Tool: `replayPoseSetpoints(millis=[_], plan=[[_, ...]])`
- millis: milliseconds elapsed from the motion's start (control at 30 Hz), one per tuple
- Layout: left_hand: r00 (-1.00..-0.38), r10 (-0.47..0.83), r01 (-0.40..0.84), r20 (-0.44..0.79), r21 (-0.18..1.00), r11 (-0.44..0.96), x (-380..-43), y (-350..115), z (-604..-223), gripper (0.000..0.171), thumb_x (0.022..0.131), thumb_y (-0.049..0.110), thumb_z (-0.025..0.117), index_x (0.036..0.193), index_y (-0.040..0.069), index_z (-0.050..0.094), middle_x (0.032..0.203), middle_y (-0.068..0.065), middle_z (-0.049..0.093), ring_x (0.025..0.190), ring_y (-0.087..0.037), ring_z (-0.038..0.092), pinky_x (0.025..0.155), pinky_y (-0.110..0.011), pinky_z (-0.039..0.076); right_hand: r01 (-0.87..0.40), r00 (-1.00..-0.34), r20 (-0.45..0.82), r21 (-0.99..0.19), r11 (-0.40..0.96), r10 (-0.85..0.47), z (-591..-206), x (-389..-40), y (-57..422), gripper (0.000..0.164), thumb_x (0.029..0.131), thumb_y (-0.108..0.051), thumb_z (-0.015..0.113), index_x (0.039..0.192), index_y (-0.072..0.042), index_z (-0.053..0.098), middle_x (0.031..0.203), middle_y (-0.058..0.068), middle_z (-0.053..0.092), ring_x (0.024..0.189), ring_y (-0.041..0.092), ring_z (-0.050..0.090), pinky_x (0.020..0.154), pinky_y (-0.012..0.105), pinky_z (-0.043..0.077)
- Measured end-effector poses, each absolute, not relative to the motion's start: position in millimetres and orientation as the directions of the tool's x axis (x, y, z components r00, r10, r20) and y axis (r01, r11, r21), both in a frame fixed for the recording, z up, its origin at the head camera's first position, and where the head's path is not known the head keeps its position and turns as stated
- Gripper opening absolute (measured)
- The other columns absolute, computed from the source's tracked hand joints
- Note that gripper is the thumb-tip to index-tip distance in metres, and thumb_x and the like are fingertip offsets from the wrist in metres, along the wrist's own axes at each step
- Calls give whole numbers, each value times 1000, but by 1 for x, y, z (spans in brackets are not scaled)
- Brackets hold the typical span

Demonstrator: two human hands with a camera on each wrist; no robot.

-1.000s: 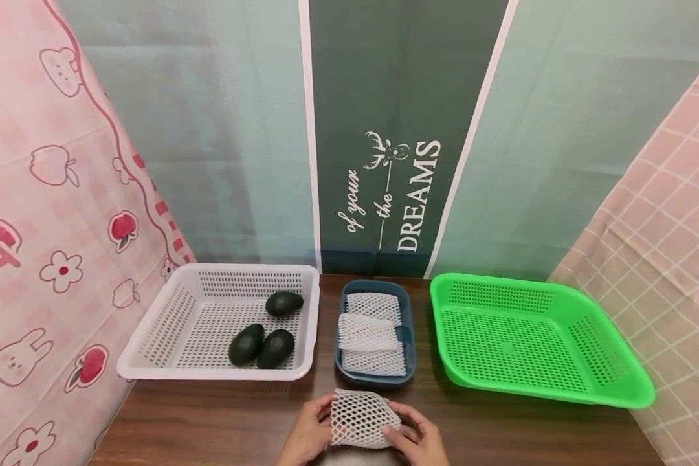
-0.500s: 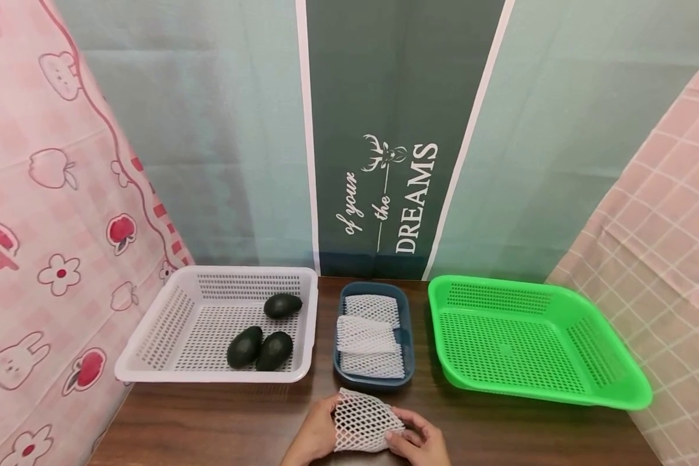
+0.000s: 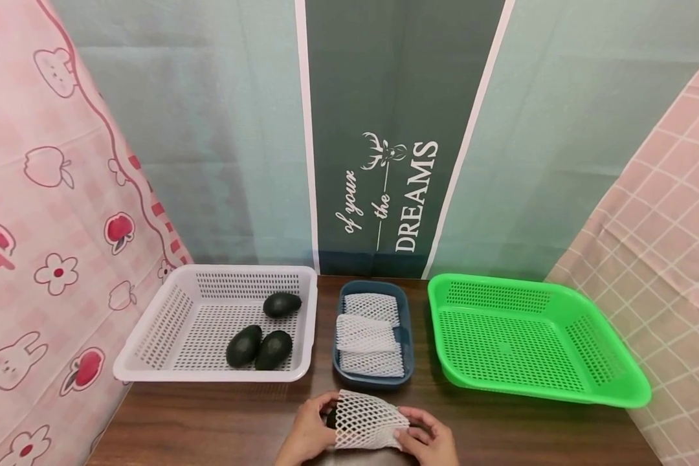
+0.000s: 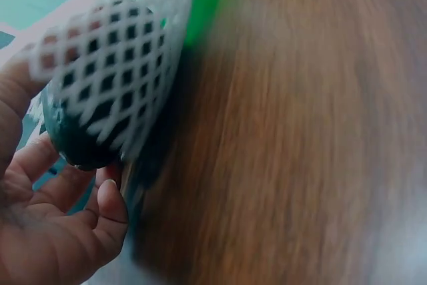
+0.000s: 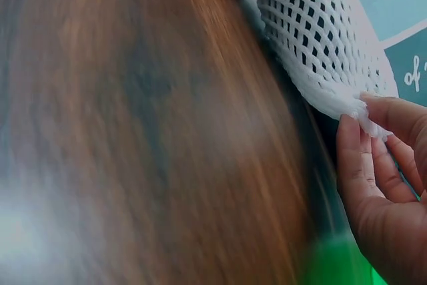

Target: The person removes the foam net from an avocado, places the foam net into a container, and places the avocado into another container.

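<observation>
A white foam fruit net (image 3: 367,421) lies over a dark avocado (image 4: 77,138) just above the table's front part. The avocado's blunt end sticks out of the net's left opening, and its rest shows dark through the mesh. My left hand (image 3: 310,427) holds the avocado at that end, thumb on the net's rim and fingers curled beneath, as the left wrist view shows. At the other end my right hand (image 3: 428,437) pinches the gathered edge of the net (image 5: 360,111) between thumb and fingers.
A white basket (image 3: 215,374) with three avocados (image 3: 274,350) stands at the left. Behind the hands, a blue tray (image 3: 408,343) holds several foam nets (image 3: 367,333). On the right stands a green basket (image 3: 503,346). Cloths hang behind and at both sides of the wooden table (image 3: 210,427).
The right hand has shifted slightly right with the net's end, which looks more stretched. The avocado's end now shows at the left opening beside the left hand.
</observation>
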State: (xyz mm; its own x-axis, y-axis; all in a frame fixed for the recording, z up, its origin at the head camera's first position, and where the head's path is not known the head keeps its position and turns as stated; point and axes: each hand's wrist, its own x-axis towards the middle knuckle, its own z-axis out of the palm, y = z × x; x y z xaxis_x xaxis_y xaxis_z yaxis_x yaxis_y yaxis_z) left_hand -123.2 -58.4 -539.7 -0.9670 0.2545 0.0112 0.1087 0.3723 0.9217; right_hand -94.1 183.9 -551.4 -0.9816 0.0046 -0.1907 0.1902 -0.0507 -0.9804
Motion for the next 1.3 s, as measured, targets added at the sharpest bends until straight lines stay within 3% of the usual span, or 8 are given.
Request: replayPoseSetpoints(millis=[100, 233, 367, 600, 833, 1033, 1167, 1300], plan=[[-967, 255, 121, 30, 929, 349, -122, -64, -540, 53, 53, 2, 70, 105, 11, 62, 90, 8, 60, 81, -10, 53, 71, -25, 43, 172, -984, -174, -984, -46, 36, -550, -93, 188, 49, 67, -2, 75, 110, 11, 54, 97, 19, 58, 77, 22, 62, 63, 35, 51], [-966, 255, 114, 30, 940, 321, -120, -69, -540, 53, 54, 13, 79, 104, 16, 62, 92, 8, 60, 83, -8, 54, 72, -24, 42, 61, -996, -58, -997, 44, 64, -549, -92, 188, 43, 67, 0, 74, 105, 9, 58, 96, 15, 61, 80, 18, 61, 65, 30, 51], [-964, 264, 76, -5, 952, 296, -119, -69, -539, 56, 53, 7, 76, 107, 10, 61, 96, 4, 60, 87, -12, 54, 75, -25, 43, -27, -1000, 28, -997, 75, 4, -547, -91, 181, 43, 69, -2, 74, 108, 5, 58, 104, 12, 60, 89, 14, 58, 70, 27, 49], [-968, 243, -3, -66, 967, 254, -119, -66, -534, 57, 52, -2, 69, 108, 5, 59, 98, -1, 58, 92, -16, 52, 79, -27, 44, -208, -975, 214, -974, -94, -60, -546, -88, 173, 47, 72, 9, 67, 116, 12, 48, 127, 31, 34, 104, 18, 52, 76, 29, 47], [-967, 250, -27, -42, 997, 66, -114, -68, -529, 54, 60, 7, 80, 109, 6, 58, 102, -8, 57, 87, -20, 58, 72, -25, 46, -171, -985, 162, -961, -219, 59, -547, -87, 177, 60, 72, 12, 65, 126, 8, 39, 109, 15, 57, 87, 26, 60, 66, 36, 50], [-978, 193, -86, -79, 996, -30, -107, -81, -526, 58, 63, 11, 80, 114, 3, 53, 106, -15, 53, 88, -25, 59, 72, -28, 47, -120, -986, 85, -961, -249, 145, -542, -86, 189, 73, 73, 13, 63, 134, -1, 26, 100, 12, 62, 82, 27, 61, 64, 36, 51], [-982, 172, -80, -73, 996, -35, -102, -92, -522, 59, 63, 9, 80, 114, 2, 51, 106, -15, 55, 90, -24, 59, 74, -28, 47, -79, -980, 30, -966, -247, 195, -535, -87, 192, 67, 75, 11, 63, 131, -3, 28, 99, 10, 62, 81, 26, 61, 62, 37, 51], [-982, 188, -44, -37, 998, -38, -99, -101, -511, 59, 63, 6, 80, 113, 1, 51, 106, -15, 57, 91, -23, 58, 76, -28, 46, -129, -972, 86, -973, -189, 220, -531, -93, 191, 50, 79, 5, 62, 123, 4, 39, 104, 16, 58, 85, 23, 60, 64, 34, 51]])
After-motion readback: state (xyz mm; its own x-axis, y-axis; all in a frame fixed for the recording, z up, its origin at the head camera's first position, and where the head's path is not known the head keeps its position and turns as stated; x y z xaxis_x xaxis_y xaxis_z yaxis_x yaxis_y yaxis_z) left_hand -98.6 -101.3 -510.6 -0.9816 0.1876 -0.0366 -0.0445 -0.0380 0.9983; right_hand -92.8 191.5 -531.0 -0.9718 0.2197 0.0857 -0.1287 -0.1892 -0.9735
